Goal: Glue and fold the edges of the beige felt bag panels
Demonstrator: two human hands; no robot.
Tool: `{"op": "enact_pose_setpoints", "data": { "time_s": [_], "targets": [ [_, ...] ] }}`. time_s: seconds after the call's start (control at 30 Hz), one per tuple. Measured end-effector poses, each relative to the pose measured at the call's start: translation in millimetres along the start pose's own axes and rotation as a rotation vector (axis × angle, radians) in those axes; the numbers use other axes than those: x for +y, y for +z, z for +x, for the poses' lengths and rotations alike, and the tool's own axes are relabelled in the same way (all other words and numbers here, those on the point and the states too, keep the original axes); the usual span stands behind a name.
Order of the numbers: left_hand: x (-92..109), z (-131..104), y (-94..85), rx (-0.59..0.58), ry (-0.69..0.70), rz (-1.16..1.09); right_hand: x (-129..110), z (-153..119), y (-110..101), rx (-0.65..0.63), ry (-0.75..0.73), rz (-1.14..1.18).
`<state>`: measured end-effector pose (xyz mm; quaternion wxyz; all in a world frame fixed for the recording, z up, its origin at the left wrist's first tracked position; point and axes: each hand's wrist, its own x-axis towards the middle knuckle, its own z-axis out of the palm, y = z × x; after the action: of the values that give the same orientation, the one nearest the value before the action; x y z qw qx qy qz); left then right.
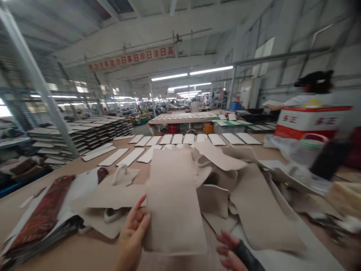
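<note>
A large beige rectangular sheet (173, 203) stands upright in front of me, slightly blurred. My left hand (135, 229) grips its left edge between thumb and fingers. Low on the right, my right hand (231, 250) is apart from the sheet, fingers spread and holding nothing, with a dark band at the wrist. More beige pieces (259, 207) lie heaped to the right, some curled and overlapping. Left of the sheet are flat beige pieces (113, 195) with pale looped strips on them.
Rows of pale rounded panels (134, 156) lie across the table (93, 248). A red patterned bundle (45, 210) is at left, near stacked panels (84, 135). At right are a red and white box (308, 122), plastic bags and a person (316, 88).
</note>
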<state>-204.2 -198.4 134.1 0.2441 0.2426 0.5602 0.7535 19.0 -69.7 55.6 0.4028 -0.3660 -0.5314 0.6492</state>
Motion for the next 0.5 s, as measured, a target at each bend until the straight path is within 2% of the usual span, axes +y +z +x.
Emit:
{"op": "enact_pose_setpoints", "data": {
  "time_s": [0.07,0.1,0.2,0.27,0.37,0.5],
  "targets": [
    [-22,-24,21.5,-0.082,-0.132,-0.008,-5,-1,-10,0.016,0.065,0.121],
    [-31,-32,30.1,-0.13,-0.189,0.004,-8,-2,-16,0.023,0.093,0.261],
    [-50,-44,48.0,-0.264,-0.315,0.09,-18,-7,-36,0.055,0.028,0.505],
    [-60,-44,55.7,-0.307,-0.349,0.159,-24,-15,-49,0.105,-0.024,0.466],
    [-74,-45,64.0,-0.328,-0.37,0.245,-30,-28,-66,0.18,-0.065,0.279],
    [-90,-49,69.3,-0.352,-0.468,0.283,-39,-39,-77,0.173,-0.058,0.238]
  ]
}}
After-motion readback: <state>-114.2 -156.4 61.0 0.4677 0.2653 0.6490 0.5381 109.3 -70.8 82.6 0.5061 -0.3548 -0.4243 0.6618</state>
